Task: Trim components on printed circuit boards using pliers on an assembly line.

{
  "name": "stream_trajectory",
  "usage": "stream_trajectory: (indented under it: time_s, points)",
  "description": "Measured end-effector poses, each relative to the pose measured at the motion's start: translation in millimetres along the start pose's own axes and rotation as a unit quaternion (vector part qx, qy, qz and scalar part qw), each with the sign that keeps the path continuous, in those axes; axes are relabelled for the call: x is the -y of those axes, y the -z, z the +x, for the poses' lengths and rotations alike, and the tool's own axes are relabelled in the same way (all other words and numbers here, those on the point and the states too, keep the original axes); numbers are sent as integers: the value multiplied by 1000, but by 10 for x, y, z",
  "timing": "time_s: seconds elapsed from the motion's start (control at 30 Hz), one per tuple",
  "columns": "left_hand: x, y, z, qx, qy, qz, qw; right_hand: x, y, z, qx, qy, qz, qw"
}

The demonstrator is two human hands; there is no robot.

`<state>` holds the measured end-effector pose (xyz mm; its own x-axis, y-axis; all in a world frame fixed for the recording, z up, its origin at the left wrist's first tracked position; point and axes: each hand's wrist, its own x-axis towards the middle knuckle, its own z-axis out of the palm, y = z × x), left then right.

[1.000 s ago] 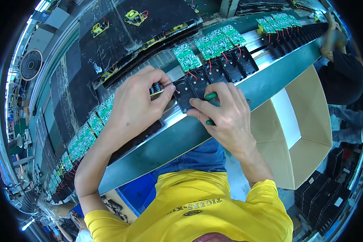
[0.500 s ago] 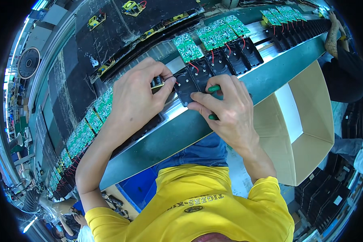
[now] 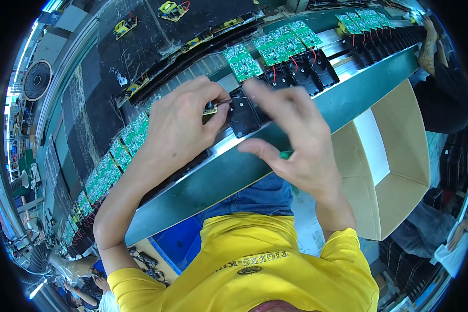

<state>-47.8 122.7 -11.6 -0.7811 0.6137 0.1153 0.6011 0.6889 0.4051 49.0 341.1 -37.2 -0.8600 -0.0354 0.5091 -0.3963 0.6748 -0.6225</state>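
Note:
My left hand (image 3: 187, 114) is closed in a pinch at the left edge of a black plastic case (image 3: 243, 117). A thin wire shows at its fingertips, and part of a yellow-edged circuit board (image 3: 210, 108) peeks out beneath the fingers. Above the case's right side is my right hand (image 3: 307, 140), thumb and fingers spread and slightly blurred. A green-handled tool (image 3: 286, 154) is tucked in its palm, mostly hidden. Just beyond the case lies a green circuit board (image 3: 242, 61).
More black cases (image 3: 304, 75) with red wires and green boards (image 3: 286, 44) line the rail to the right. Another row of boards (image 3: 106, 177) runs left. An open cardboard box (image 3: 400, 171) stands at right, near a co-worker's arm (image 3: 429, 49). Yellow components (image 3: 171, 10) lie on the black surface.
My right hand has lifted off the case, its fingers opening out and the index finger reaching up toward the green board. My left hand has shifted slightly right, still pinching.

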Motion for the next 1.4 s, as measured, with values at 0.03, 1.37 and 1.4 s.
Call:
stream_trajectory:
  time_s: [0.03,1.37,1.4]
  points:
    - [41,0,0,3,-22,-2,1000,72,70,99,-12,-32,109,993]
    - [180,2,-27,-50,-169,97,980,86,69,87,-6,-9,60,998]
    - [168,-12,-50,-55,-158,83,982,57,35,5,34,14,-53,998]
